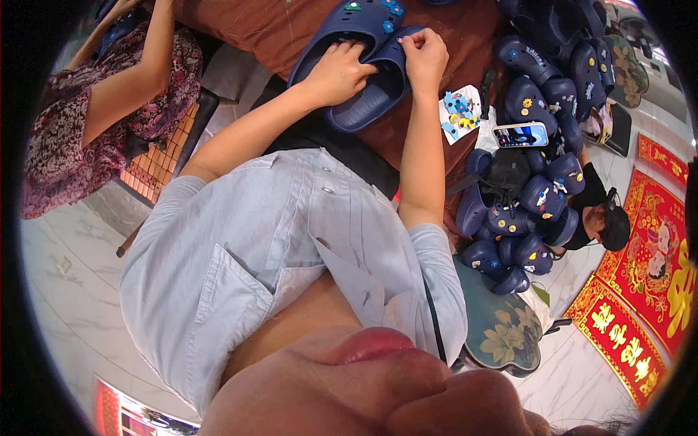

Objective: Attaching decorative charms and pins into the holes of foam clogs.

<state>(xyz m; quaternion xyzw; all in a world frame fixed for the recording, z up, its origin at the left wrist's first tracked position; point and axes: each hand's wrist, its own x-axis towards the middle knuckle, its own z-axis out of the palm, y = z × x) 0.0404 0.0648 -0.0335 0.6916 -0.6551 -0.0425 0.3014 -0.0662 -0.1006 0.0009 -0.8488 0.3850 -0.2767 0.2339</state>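
- Table (305,29): covered in a brown cloth, soft and slightly creased; the work sits at its near edge. Risk, as a judgement: a tug on the cloth could carry whatever lies on it over that edge.
- Heap of clogs (542,109): many dark navy foam clogs, rounded, matte, studded with small coloured charms, piled loosely on the person's right. The pile has no visible restraint, so a nudge from the right forearm could bring pairs sliding to the floor.
- Clog in work (367,94): navy moulded foam, ribbed footbed facing up, lying on the table cloth in front of the person, a second clog (349,25) touching it on the far side.
- Left hand (338,73): grip pressed flat over the clog's upper, fingers spread, steadying it. Smooth foam may slip under sideways pressure.
- Right hand (425,57): grip pinched narrow at the clog's edge; whether a charm is between the fingertips cannot be told. A small piece could drop unnoticed here.
- Phone (520,135): glossy, screen lit, resting tilted against the heap; likely to slide if the clogs shift.
- Charm sheet (458,112): a pale card of small bright pieces, near the right forearm, easily swept aside.
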